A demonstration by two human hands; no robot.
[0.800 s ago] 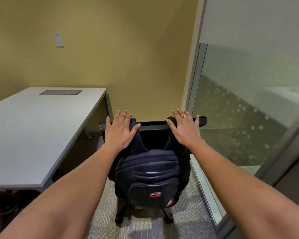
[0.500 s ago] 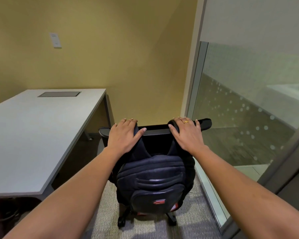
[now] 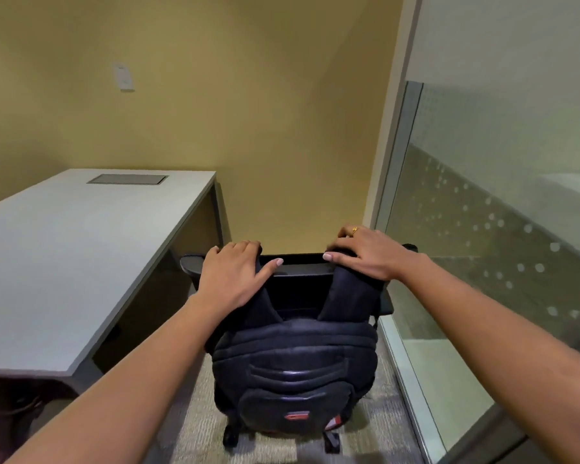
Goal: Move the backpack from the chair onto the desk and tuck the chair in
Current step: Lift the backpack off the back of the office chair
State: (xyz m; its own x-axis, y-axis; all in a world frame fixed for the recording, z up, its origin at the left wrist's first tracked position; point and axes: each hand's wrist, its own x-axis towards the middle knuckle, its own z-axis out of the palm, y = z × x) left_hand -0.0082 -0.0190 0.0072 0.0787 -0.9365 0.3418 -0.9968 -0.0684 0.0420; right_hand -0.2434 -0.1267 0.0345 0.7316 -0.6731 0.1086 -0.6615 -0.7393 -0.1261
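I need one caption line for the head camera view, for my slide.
Both hands, left hand and right hand, grip backpack straps over the chair back, beside the desk.

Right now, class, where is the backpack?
In the head view the backpack hangs low at centre, its straps over the back of the chair, right of the desk and left of the glass partition.

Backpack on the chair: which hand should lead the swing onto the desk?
Probably the left hand: it covers the black padded backpack's strap on the side nearest the grey rectangular desk. The right hand is by the glass partition.
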